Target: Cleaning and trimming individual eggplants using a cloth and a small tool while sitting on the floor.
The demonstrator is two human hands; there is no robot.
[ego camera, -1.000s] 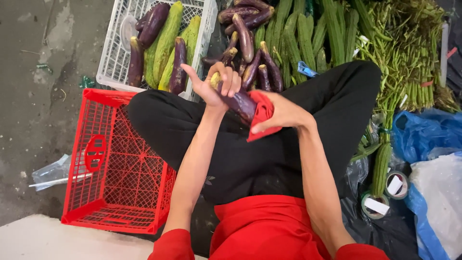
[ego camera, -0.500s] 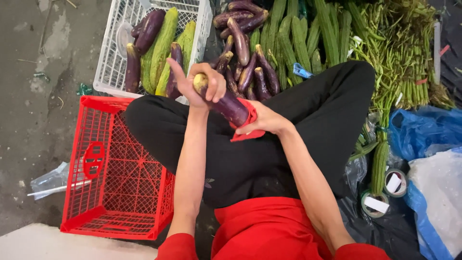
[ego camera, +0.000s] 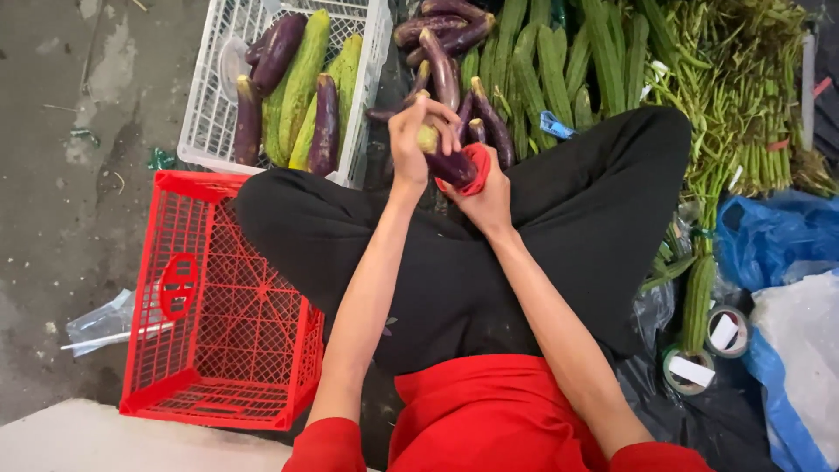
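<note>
- Head view: over the last second I have carried the purple eggplant [ego camera: 447,164] forward, away from my lap and out over my crossed legs, close to the pile of eggplants [ego camera: 446,52] just beyond my hands.
- The eggplant has also turned: its pale green stem end now points up toward my left fingers, where a moment ago it lay more slanted across both hands. I judge the work has moved to the stem end.
- My left hand [ego camera: 418,140] is curled closed, fingers wrapped over the stem end from above, thumb tucked against it.
- My right hand [ego camera: 485,194] is closed too, cupping the eggplant's lower body from beneath together with a red piece [ego camera: 476,166]; I cannot tell what that piece is.
- Left of my left hand sits a white crate [ego camera: 210,122] with eggplants and green gourds; nearer me on that side is a red crate [ego camera: 218,306].
- Right of my right hand lie long ridged green gourds [ego camera: 568,61] and bundles of green stalks [ego camera: 743,96].
</note>
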